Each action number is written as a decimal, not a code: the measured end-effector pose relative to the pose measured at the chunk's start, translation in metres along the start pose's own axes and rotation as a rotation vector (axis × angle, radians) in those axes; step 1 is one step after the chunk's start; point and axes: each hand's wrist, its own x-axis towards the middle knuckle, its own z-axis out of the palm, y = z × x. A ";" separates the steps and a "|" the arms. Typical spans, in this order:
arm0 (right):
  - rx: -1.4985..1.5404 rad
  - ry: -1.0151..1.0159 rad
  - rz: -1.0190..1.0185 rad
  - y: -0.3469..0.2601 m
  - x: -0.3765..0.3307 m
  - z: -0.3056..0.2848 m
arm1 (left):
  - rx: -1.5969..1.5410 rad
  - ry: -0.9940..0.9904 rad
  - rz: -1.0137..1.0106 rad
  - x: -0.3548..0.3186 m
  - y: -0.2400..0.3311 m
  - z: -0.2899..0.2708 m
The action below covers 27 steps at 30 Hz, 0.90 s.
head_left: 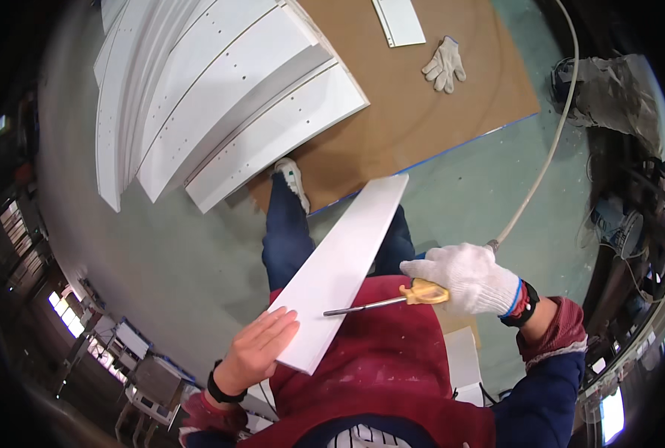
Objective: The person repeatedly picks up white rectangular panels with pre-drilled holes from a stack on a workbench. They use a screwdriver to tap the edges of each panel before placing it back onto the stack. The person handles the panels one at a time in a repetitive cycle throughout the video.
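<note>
My bare left hand (256, 349) rests flat on the near end of a long white board (344, 261), holding it against my body. The board slants up and away toward a brown sheet on the floor. My right hand (471, 278) wears a white work glove and grips a screwdriver (392, 300) by its yellow handle. The metal shaft lies across the board's right edge, with its tip on the board's face near my left hand.
Several white panels with drilled holes (220, 104) lie stacked at the upper left. A brown sheet (430, 104) on the green floor carries a loose white glove (444, 66) and a small white board (398, 21). A pale hose (549, 142) curves along the right, past a grey bundle (616, 97).
</note>
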 end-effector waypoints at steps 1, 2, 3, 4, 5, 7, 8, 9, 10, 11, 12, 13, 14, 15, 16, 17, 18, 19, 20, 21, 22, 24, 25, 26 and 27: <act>-0.066 -0.132 0.008 -0.004 0.000 0.001 | 0.033 -0.064 0.043 0.002 0.003 -0.007; -0.123 -0.094 0.097 0.004 0.004 0.007 | 0.074 -0.148 0.065 0.004 0.006 -0.012; -0.174 -0.087 0.182 0.015 0.008 0.013 | 0.101 -0.170 0.123 0.005 0.009 -0.015; -0.253 -0.123 0.448 0.023 0.014 0.012 | 0.123 -0.223 0.149 0.005 0.011 -0.015; -0.350 -0.060 0.487 0.027 0.013 0.011 | 0.134 -0.232 0.195 0.004 0.013 -0.015; -0.330 -0.199 0.151 0.024 0.007 0.019 | 0.104 -0.236 0.125 0.000 0.011 -0.010; -0.213 -0.175 -0.051 0.015 0.003 0.020 | 0.080 -0.224 0.097 -0.005 0.009 -0.009; -0.101 -0.262 -0.024 0.005 0.000 0.013 | -0.038 -0.134 0.019 -0.008 0.004 -0.006; -0.049 -0.041 0.100 0.017 0.002 0.022 | -0.147 -0.031 -0.056 -0.011 -0.002 -0.004; 0.016 0.088 0.224 0.035 0.000 0.032 | -0.230 0.044 -0.144 -0.015 -0.009 -0.004; -0.086 0.179 0.322 0.056 -0.003 0.034 | -0.279 0.075 -0.336 -0.023 -0.013 -0.009; -0.190 0.209 0.490 0.075 -0.005 0.034 | -0.436 0.176 -0.517 -0.030 -0.017 -0.015; -0.176 0.387 0.414 0.089 -0.013 0.033 | -0.584 0.256 -0.701 -0.037 -0.019 -0.022; -0.175 0.485 0.459 0.106 -0.026 0.033 | -0.718 0.327 -0.920 -0.043 -0.018 -0.027; -0.138 0.581 0.428 0.123 -0.039 0.038 | -0.884 0.464 -0.925 -0.048 -0.015 -0.030; -0.138 0.601 0.544 0.142 -0.054 0.042 | -1.008 0.585 -0.888 -0.052 -0.012 -0.032; -0.136 0.634 0.492 0.158 -0.068 0.048 | -1.113 0.710 -0.845 -0.055 -0.009 -0.034; -0.165 0.581 0.592 0.168 -0.084 0.054 | -1.217 0.804 -0.785 -0.057 -0.007 -0.034; -0.156 0.589 0.527 0.175 -0.096 0.057 | -1.207 0.905 -0.740 -0.058 -0.005 -0.032; -0.174 0.497 0.611 0.177 -0.105 0.060 | -1.234 1.009 -0.698 -0.058 -0.007 -0.031; -0.106 0.547 0.610 0.177 -0.111 0.062 | -1.258 1.117 -0.635 -0.056 -0.011 -0.030; -0.006 0.544 0.727 0.167 -0.110 0.063 | -1.301 1.291 -0.474 -0.050 -0.028 -0.030; -0.054 0.498 0.705 0.160 -0.103 0.062 | -1.308 1.386 -0.419 -0.046 -0.041 -0.031; -0.102 0.440 0.702 0.152 -0.094 0.061 | -1.313 1.480 -0.343 -0.042 -0.057 -0.034; -0.148 0.379 0.700 0.146 -0.082 0.059 | -1.328 1.570 -0.242 -0.037 -0.075 -0.037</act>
